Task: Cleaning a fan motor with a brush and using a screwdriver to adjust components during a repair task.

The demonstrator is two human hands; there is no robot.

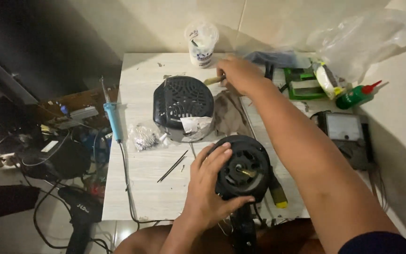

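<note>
Nearest the camera, the right forearm crosses the view from the lower right corner toward the far edge of the white surface (142, 188). On that surface, at its near edge, sits the black round motor housing (243, 167), its brass shaft facing up. Behind it stands a black vented cover (182, 106) with a stained cloth (231, 115) just beside it, and a clear plastic bag (363, 40) lies at the far right by the wall. An analogue meter (346, 131) rests to the right of the arm. A plastic cup (202, 43) stands at the far edge. A blue-handled soldering iron (113, 120) lies along the left edge, its cord trailing down. The left hand (207, 188) curls around the housing's left rim, fingers closed on it. The right hand (240, 75) is closed around a pale tool handle (214, 80) near the cup. A small bag of screws (144, 137) lies beside the cover.
</note>
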